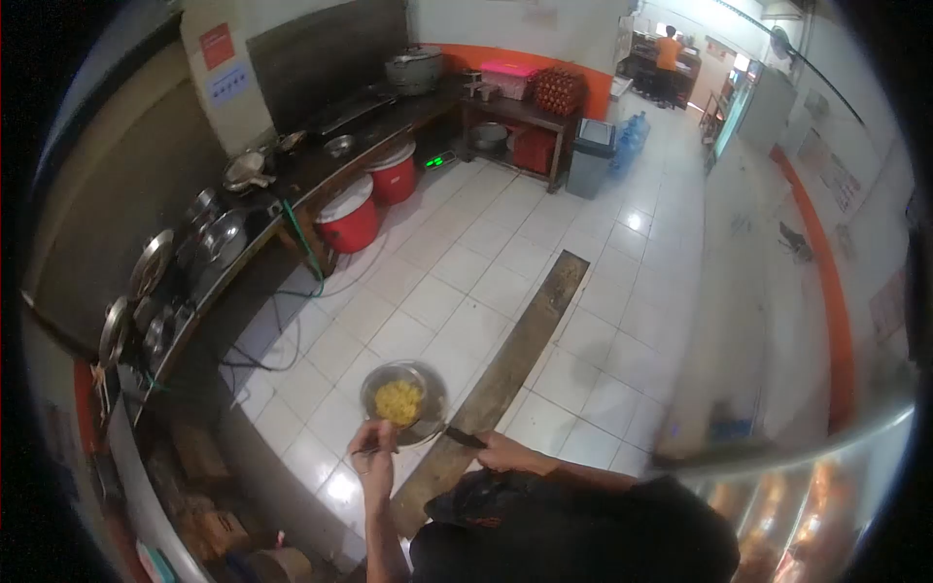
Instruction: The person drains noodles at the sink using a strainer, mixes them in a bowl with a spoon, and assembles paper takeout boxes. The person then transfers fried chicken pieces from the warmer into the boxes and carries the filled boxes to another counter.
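A round metal pan (435, 413) is held out in front of me over the tiled floor, with yellow food (397, 401) in it that looks like scrambled egg. My right hand (503, 453) is closed around the pan's dark handle (466, 438). At the pan's near rim, my left hand (373, 451) has its fingers bent together. A thin dark piece shows by those fingers, but I cannot make out what it is.
Along the left wall runs a counter with metal bowls (224, 239) and a large pot (415, 71). Red buckets (348, 216) stand beneath it. A grey bin (590, 163) and blue water bottles (632, 138) are farther off. Another person (668, 55) stands at the back. A brown strip (530, 325) crosses the floor.
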Demonstrator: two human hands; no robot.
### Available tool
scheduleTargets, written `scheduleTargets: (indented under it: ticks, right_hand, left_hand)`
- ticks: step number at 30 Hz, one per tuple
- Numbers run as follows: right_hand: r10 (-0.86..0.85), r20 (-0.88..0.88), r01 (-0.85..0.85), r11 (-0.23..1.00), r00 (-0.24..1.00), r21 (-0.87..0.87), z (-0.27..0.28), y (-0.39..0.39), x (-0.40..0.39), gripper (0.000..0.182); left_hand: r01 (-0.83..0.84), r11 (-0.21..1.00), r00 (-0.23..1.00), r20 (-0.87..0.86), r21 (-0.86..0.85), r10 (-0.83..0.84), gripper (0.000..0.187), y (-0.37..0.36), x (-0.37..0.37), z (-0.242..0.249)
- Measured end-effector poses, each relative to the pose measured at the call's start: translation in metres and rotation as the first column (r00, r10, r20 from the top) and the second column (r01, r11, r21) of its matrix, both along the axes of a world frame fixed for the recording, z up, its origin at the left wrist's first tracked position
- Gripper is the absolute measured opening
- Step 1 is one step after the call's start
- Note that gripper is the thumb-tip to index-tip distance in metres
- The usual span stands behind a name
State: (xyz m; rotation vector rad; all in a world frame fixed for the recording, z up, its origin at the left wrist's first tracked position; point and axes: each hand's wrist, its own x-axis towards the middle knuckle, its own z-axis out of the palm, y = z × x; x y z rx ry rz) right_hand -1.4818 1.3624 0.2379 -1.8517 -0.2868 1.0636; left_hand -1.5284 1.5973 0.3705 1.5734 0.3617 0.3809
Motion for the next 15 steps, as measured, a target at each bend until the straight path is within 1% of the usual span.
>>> scheduleTargets:
  ticks: [1, 2, 3, 5, 8, 10, 11, 12, 13, 15]
  right_hand:
    - [-0.069, -0.03, 0.07, 0.996, 0.997, 0.052, 0.011, -0.005, 0.024, 0.045]
    - [-0.135, -0.062, 0.141, 0.985, 0.989, 0.103, 0.018, -0.006, 0.05, 0.044]
    - [-0.228, -0.084, 0.236, 0.967, 0.97, 0.094, 0.013, -0.006, 0.073, 0.043]
    - [-0.403, -0.133, 0.412, 0.909, 0.906, 0.053, 0.003, 0.007, 0.118, 0.041]
    - [-0.423, -0.104, 0.428, 0.903, 0.9, 0.039, 0.014, 0.01, 0.202, 0.041]
    - [-0.442, -0.012, 0.442, 0.897, 0.897, 0.022, -0.013, 0.022, 0.244, 0.039]
    - [-0.441, 0.058, 0.441, 0.897, 0.895, 0.016, -0.01, 0.025, 0.279, 0.039]
    - [-0.481, 0.034, 0.481, 0.877, 0.876, -0.004, -0.008, 0.035, 0.304, 0.037]
    - [-0.493, -0.004, 0.493, 0.87, 0.87, 0.002, -0.006, 0.045, 0.327, 0.037]
    - [-0.498, -0.054, 0.499, 0.867, 0.865, -0.001, 0.028, 0.07, 0.389, 0.036]
  left_hand:
    - [0.096, 0.993, 0.995, -0.047, 0.075, -0.093, 0.023, 0.006, 0.034, -0.002]
    - [0.147, 0.987, 0.988, -0.061, 0.072, -0.143, 0.025, 0.008, 0.071, -0.006]
    - [0.196, 0.978, 0.979, -0.077, 0.069, -0.19, 0.028, 0.002, 0.105, -0.01]
    - [0.26, 0.964, 0.965, -0.058, 0.063, -0.256, 0.03, 0.001, 0.175, -0.002]
    - [0.333, 0.943, 0.942, -0.064, 0.022, -0.331, 0.033, -0.003, 0.275, -0.002]
    - [0.371, 0.929, 0.926, -0.077, -0.013, -0.371, 0.033, 0.006, 0.328, -0.007]
    - [0.382, 0.924, 0.922, -0.052, -0.028, -0.383, 0.032, 0.01, 0.361, -0.013]
    - [0.391, 0.919, 0.918, -0.055, -0.036, -0.393, 0.031, 0.021, 0.386, -0.018]
    - [0.367, 0.928, 0.929, -0.018, -0.058, -0.369, 0.03, 0.031, 0.41, -0.022]
    - [0.3, 0.946, 0.953, 0.076, -0.12, -0.293, 0.028, 0.044, 0.464, -0.018]
